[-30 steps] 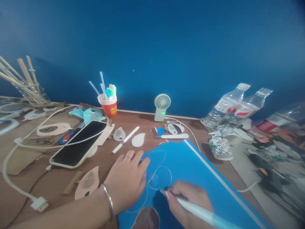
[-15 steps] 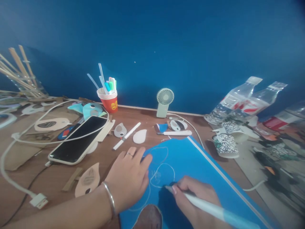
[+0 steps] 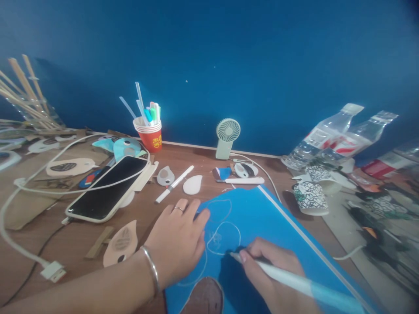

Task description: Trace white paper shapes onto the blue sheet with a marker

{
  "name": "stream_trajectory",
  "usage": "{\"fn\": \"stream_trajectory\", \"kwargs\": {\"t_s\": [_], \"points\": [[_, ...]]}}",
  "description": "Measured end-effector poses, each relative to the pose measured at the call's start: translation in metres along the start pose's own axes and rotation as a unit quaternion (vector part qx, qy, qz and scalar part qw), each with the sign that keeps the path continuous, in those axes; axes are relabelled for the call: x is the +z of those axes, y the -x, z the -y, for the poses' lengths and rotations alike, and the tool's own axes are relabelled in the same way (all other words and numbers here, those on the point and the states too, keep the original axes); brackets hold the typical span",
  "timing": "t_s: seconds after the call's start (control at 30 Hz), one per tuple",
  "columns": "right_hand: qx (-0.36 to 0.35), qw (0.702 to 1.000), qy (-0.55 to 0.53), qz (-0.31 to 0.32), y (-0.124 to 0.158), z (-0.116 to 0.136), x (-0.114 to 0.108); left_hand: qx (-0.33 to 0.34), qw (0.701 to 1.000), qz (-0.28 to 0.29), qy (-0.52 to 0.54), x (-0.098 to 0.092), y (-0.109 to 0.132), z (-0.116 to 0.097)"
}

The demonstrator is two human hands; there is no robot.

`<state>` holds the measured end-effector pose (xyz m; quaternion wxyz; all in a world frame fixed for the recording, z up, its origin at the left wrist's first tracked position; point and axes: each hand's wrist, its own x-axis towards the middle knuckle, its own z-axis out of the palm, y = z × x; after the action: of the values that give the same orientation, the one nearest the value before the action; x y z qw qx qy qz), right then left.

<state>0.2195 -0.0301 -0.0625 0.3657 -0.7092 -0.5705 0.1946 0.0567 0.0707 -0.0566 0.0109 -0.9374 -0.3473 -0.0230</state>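
A blue sheet with a curved cut-out at its near edge lies on the table. White drawn outlines show on it, among them a rounded loop and a pointed leaf-like shape. My left hand, wearing a ring and a silver bangle, rests with fingers spread across the sheet's left edge. In my right hand is a white pen with a pale blue rear end, gripped near its point. The tip meets the sheet by the lower right of the loop, with a dark shadow under the hand.
Behind the sheet lie a white-handled cutter, a capped pen and a white teardrop piece. A small fan and a red paper cup of markers stand by the wall. A phone lies left; plastic bottles lean right.
The pen tip has shifted slightly right along the loop's lower edge. My left hand stays on the sheet. The whole view has tilted a little.
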Motion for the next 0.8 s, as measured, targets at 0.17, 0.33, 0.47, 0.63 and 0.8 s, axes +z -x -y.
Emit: {"fn": "stream_trajectory", "kwargs": {"t_s": [0.17, 0.33, 0.47, 0.63, 0.8], "points": [[-0.027, 1.000, -0.009, 0.009, 0.000, 0.001, 0.003, 0.003, 1.000, -0.001, 0.001, -0.001, -0.002, 0.001], [-0.015, 1.000, 0.018, -0.007, 0.001, -0.003, 0.003, 0.003, 1.000, -0.002, 0.004, 0.001, -0.002, 0.001], [0.013, 0.999, 0.024, -0.027, 0.002, -0.008, 0.000, 0.004, 1.000, -0.004, 0.003, 0.003, -0.001, 0.001], [-0.009, 1.000, 0.009, 0.002, 0.001, -0.002, 0.000, 0.005, 1.000, 0.000, 0.000, 0.001, 0.000, 0.000], [-0.022, 1.000, 0.015, 0.014, 0.000, 0.002, 0.000, 0.007, 1.000, -0.001, -0.001, 0.002, 0.000, 0.000]]}}
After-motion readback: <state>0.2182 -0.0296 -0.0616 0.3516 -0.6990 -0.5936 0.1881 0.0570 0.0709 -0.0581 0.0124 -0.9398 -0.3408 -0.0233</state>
